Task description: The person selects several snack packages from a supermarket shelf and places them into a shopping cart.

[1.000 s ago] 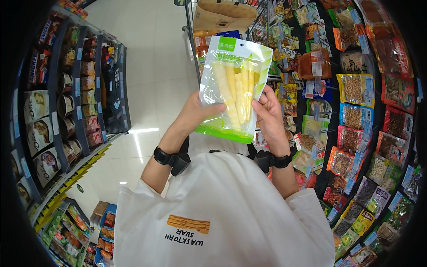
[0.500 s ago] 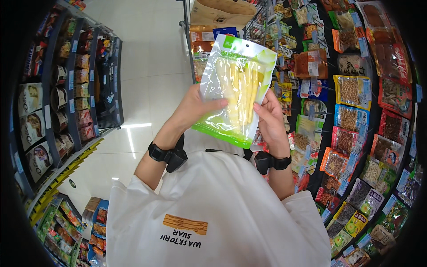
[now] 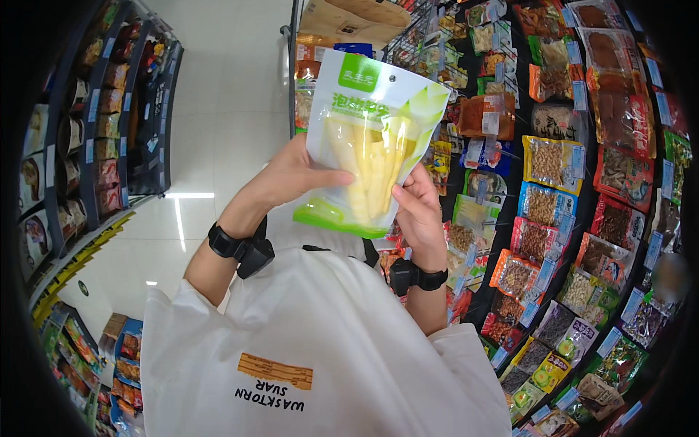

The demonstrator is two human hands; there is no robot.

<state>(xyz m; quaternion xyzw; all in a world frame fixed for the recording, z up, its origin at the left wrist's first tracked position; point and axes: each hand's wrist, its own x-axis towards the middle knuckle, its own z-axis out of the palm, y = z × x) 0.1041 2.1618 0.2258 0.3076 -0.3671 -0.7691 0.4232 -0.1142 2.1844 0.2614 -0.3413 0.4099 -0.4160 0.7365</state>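
Between my two hands is a clear-fronted green and white pouch of pale yellow bamboo shoots (image 3: 368, 164), tilted slightly, with its hang hole at the top. My left hand (image 3: 295, 175) grips its left edge, thumb across the front and fingers hidden behind. On the lower right edge, my right hand (image 3: 421, 211) pinches it with the thumb in front and the other fingers behind. A black wrist strap with a small box (image 3: 244, 247) circles my left wrist, and a similar strap (image 3: 415, 277) is on my right.
Packaged foods (image 3: 550, 160) hang in curved-looking rows on the rack to the right. Beyond the pouch, a brown paper package (image 3: 357, 22) lies by a wire basket (image 3: 411, 47). Shelves of packets (image 3: 109, 109) stand left, across the pale tiled floor (image 3: 226, 138).
The pouch has shifted left and turned so its front faces me more squarely. Both hands have moved left with it, still holding its edges. The whole view has also shifted.
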